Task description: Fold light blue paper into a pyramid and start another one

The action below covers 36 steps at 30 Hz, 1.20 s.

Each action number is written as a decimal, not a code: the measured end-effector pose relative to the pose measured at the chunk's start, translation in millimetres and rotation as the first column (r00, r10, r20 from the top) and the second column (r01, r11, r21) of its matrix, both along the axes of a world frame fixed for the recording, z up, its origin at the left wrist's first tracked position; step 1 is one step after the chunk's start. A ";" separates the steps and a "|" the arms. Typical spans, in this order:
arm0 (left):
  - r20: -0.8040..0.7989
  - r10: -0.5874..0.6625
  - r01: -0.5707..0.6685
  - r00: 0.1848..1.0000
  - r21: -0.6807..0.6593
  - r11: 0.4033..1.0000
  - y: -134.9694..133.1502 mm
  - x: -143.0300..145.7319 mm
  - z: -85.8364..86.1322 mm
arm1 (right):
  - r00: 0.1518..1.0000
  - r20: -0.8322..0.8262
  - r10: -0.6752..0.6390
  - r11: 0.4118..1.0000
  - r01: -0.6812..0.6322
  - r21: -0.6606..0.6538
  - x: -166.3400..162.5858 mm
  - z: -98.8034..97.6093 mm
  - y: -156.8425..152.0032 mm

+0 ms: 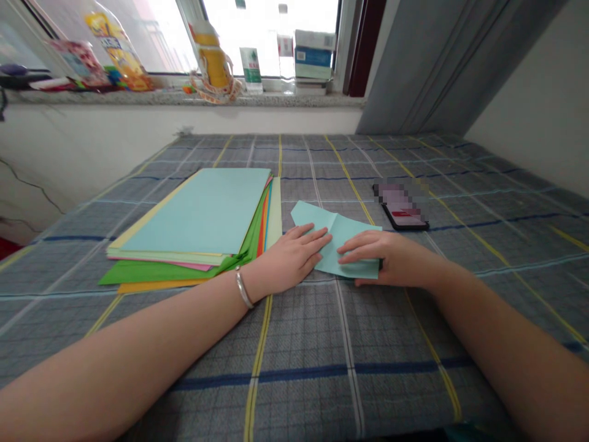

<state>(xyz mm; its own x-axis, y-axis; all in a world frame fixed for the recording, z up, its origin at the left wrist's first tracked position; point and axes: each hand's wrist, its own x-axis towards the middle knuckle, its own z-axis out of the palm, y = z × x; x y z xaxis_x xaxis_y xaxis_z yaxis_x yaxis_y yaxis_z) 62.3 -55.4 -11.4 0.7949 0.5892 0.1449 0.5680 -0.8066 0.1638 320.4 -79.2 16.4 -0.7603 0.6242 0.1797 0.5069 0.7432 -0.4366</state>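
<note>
Daylight is admitted by the window (263, 31) at the top, blown out to white; bottles (286, 52) there are hazed by glare. Right of centre, the phone (401, 207) is partly pixelated. The bottom edge is dimmed.

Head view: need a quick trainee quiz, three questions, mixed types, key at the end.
1. Multiple choice: which arm wears the silver bracelet? A) left B) right C) both
2. True or false: the phone is lying on top of the paper stack.
3. Fill in the blank: the left hand rests on a creased sheet coloured ____.

Key:
1. A
2. False; the phone lies on the checked cloth, apart from the paper stack.
3. light blue
</note>
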 end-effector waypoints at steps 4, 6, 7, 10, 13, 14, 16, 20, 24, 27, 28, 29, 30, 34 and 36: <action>-0.012 0.014 -0.014 1.000 -0.053 0.998 0.9 1.7 1.7 | 0.999 -0.043 -0.010 1.000 0.009 -0.025 -3.9 1.1 -2.8; -0.010 0.006 -0.007 1.000 -0.072 0.997 2.5 1.8 2.1 | 0.997 -0.058 -0.059 0.998 0.058 -0.028 -5.1 -1.1 -2.5; -0.007 0.000 0.000 1.000 -0.082 0.997 3.5 1.6 2.1 | 0.994 -0.061 -0.095 0.995 0.094 -0.026 -5.9 -2.5 -2.3; 0.004 -0.018 0.018 1.000 -0.119 0.993 6.8 0.1 1.8 | 0.978 -0.074 -0.193 0.981 0.192 -0.018 -9.3 -6.6 -2.1; 0.016 -0.023 0.025 1.000 -0.138 0.990 9.7 -1.5 0.2 | 0.955 -0.062 -0.290 0.957 0.290 -0.011 -11.4 -8.0 -1.4; 0.019 -0.021 0.024 1.000 -0.136 0.990 10.4 -1.9 -0.6 | 0.943 -0.043 -0.331 0.944 0.331 -0.010 -11.2 -8.0 -0.7; 0.021 -0.017 0.019 1.000 -0.123 0.992 11.2 -2.5 -2.0 | 0.915 -0.005 -0.404 0.915 0.404 -0.018 -9.8 -7.6 1.7; 0.016 -0.012 0.013 1.000 -0.089 0.996 10.5 -2.7 -3.0 | 0.888 -0.038 -0.458 0.887 0.454 -0.086 -7.9 -9.6 7.9; -0.011 0.005 -0.006 1.000 -0.072 0.997 8.2 -1.3 -2.3 | 0.867 -0.111 -0.486 0.871 0.471 -0.141 -12.5 -15.8 12.1; -0.005 0.014 -0.014 1.000 -0.066 0.998 7.3 -0.6 -2.4 | 0.819 -0.140 -0.557 0.830 0.541 -0.140 -16.6 -19.7 13.8; 0.003 0.019 -0.018 1.000 -0.068 0.997 7.2 -0.5 -2.5 | 0.804 -0.142 -0.577 0.816 0.561 -0.141 -17.4 -20.6 14.3; 0.012 0.027 -0.026 1.000 -0.073 0.997 7.1 -0.5 -2.5 | 0.795 -0.135 -0.591 0.806 0.575 -0.143 -17.9 -21.4 14.9; 0.020 0.038 -0.037 0.999 -0.081 0.996 7.0 -0.5 -2.4 | 0.790 -0.122 -0.601 0.798 0.585 -0.144 -18.0 -22.1 15.6; 0.029 0.082 -0.078 0.996 -0.106 0.991 4.7 0.2 -1.0 | 0.783 -0.060 -0.620 0.783 0.610 -0.122 -17.6 -24.5 18.2; 0.007 0.081 -0.080 0.997 -0.100 0.992 2.8 1.1 -0.3 | 0.781 -0.042 -0.623 0.780 0.616 -0.109 -17.7 -25.4 19.1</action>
<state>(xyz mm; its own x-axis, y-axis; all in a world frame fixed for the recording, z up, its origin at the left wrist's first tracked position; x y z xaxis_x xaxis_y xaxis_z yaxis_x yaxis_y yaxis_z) 63.3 -52.6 -11.7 0.7430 0.6630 0.0910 0.6279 -0.7377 0.2481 302.8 -60.1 -9.0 -0.1912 0.9712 0.1424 0.8104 0.2380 -0.5353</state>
